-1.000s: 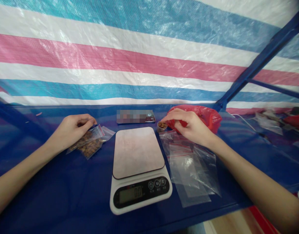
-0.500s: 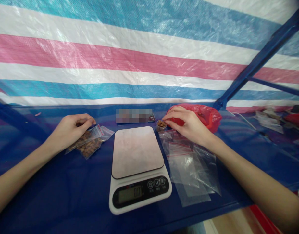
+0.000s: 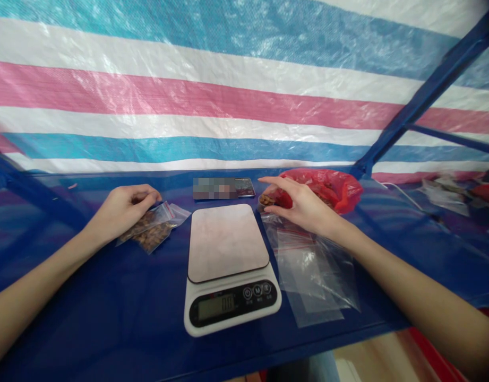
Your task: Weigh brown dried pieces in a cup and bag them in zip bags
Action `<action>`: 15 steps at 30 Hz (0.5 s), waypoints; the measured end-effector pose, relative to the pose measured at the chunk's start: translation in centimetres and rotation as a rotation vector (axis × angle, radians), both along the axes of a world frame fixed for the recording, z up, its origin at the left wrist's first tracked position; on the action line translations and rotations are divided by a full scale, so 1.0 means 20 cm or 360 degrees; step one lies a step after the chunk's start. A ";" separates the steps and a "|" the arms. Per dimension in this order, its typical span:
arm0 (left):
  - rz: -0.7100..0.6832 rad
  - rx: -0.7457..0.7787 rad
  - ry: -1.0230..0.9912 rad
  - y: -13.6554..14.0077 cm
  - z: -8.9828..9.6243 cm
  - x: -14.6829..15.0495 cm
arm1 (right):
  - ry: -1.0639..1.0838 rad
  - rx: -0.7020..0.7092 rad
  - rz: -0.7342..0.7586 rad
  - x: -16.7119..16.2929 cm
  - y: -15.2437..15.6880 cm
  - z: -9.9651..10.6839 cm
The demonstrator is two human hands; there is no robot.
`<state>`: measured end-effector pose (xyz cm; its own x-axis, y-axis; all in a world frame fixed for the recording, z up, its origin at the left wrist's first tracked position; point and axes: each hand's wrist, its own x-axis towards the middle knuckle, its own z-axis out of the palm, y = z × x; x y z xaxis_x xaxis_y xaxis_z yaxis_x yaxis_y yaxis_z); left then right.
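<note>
My left hand (image 3: 128,209) is on the left with its fingers curled and the thumb pressed to them. It lies against the upper edge of two clear zip bags (image 3: 156,233) of brown nut-like pieces; whether anything is pinched is hidden. My right hand (image 3: 300,204) has thumb and fingers apart around a small clear cup (image 3: 267,200) of brown pieces. Behind that hand sits a red plastic bag (image 3: 345,191), its mouth spread. Flat zip bags (image 3: 308,286) without contents lie below the right wrist. Between my hands a white kitchen scale (image 3: 228,244) reads 0.0.
A dark phone-like device (image 3: 246,187), partly blurred out, lies behind the scale on the blue tabletop (image 3: 109,318). A striped plastic sheet (image 3: 188,95) hangs behind. A blue metal frame bar (image 3: 419,101) slants up at right, with plastic bags (image 3: 447,196) and a white cord beyond.
My right hand's fingers have spread; earlier they were drawn together at the small cup. My left hand stays by the filled zip bags. The view has shifted slightly.
</note>
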<state>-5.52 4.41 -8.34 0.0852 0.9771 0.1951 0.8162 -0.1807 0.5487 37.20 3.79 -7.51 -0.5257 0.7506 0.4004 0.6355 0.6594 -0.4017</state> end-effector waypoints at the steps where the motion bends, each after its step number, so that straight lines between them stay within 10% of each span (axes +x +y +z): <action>1: 0.0006 -0.0001 0.0008 0.00 0.00 0.00 | 0.0008 -0.0003 -0.0001 0.00 0.00 0.00; 15: 0.0010 0.0009 0.0002 -0.02 0.02 0.02 | 0.0063 0.0096 -0.0025 -0.02 -0.01 0.07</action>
